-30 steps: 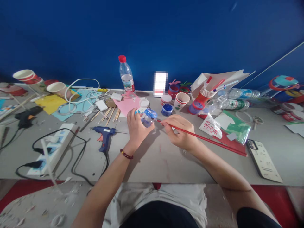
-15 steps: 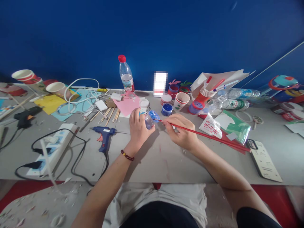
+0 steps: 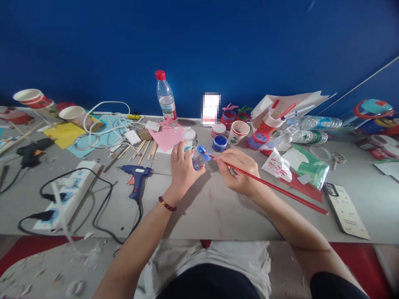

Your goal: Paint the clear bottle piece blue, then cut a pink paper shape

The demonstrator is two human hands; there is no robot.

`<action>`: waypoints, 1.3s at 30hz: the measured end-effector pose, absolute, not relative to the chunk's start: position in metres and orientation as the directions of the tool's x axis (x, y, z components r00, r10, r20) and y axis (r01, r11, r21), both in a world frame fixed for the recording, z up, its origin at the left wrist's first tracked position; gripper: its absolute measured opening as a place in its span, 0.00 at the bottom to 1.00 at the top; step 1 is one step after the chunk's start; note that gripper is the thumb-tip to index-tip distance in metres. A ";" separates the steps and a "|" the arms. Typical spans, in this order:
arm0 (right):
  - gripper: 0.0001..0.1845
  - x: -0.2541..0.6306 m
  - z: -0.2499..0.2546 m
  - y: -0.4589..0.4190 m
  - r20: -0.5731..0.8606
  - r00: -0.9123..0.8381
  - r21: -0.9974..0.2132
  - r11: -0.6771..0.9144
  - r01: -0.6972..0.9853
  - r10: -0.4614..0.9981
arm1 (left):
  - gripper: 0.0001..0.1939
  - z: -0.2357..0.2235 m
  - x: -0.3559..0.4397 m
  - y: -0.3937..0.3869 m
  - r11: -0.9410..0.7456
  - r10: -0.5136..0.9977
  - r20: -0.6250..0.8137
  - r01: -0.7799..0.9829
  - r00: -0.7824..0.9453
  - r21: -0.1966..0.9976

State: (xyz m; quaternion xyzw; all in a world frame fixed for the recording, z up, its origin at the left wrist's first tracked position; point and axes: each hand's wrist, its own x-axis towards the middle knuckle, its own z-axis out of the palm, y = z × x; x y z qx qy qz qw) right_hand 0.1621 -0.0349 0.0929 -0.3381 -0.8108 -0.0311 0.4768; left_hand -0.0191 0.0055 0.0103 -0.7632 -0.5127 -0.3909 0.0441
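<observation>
My left hand (image 3: pixel 183 168) is wrapped round a clear plastic bottle piece (image 3: pixel 197 159), tilted so that its blue-painted end (image 3: pixel 203 153) faces right. Between the fingers of my right hand (image 3: pixel 238 171) is a long red paintbrush (image 3: pixel 277 187). Its tip meets the blue-painted end, and the handle slants down to the right. Just beyond my hands stands an open jar of blue paint (image 3: pixel 220 143). Beside it are a paper cup (image 3: pixel 238 133) and a pink-and-white jar (image 3: pixel 218 129).
A blue glue gun (image 3: pixel 137 176) lies left of my left hand, near a power strip (image 3: pixel 68 195) with trailing cords. A red-capped bottle (image 3: pixel 166 97) stands at the back. On the right are a phone (image 3: pixel 346 210), paper scraps and plastic bottles (image 3: pixel 311 136).
The paintbrush's far end has swung down toward me, away from the red sheet. The bottle piece has shifted slightly right and tilted a little. Both hands keep their grip.
</observation>
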 end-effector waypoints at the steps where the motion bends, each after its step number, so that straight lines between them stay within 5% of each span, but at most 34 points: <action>1: 0.10 0.162 0.094 -0.036 0.794 -0.318 -0.271 0.770 0.578 0.518 | 0.23 0.011 -0.019 0.006 -0.467 0.754 0.636 0.814 0.164 0.345; 27: 0.11 0.166 0.091 -0.032 0.800 -0.305 -0.265 0.760 0.594 0.517 | 0.19 0.011 -0.015 0.001 -0.491 0.760 0.609 0.814 0.227 0.310; 39: 0.10 0.168 0.099 -0.036 0.769 -0.320 -0.274 0.737 0.618 0.554 | 0.22 0.011 -0.022 0.010 -0.433 0.800 0.591 0.779 0.101 0.453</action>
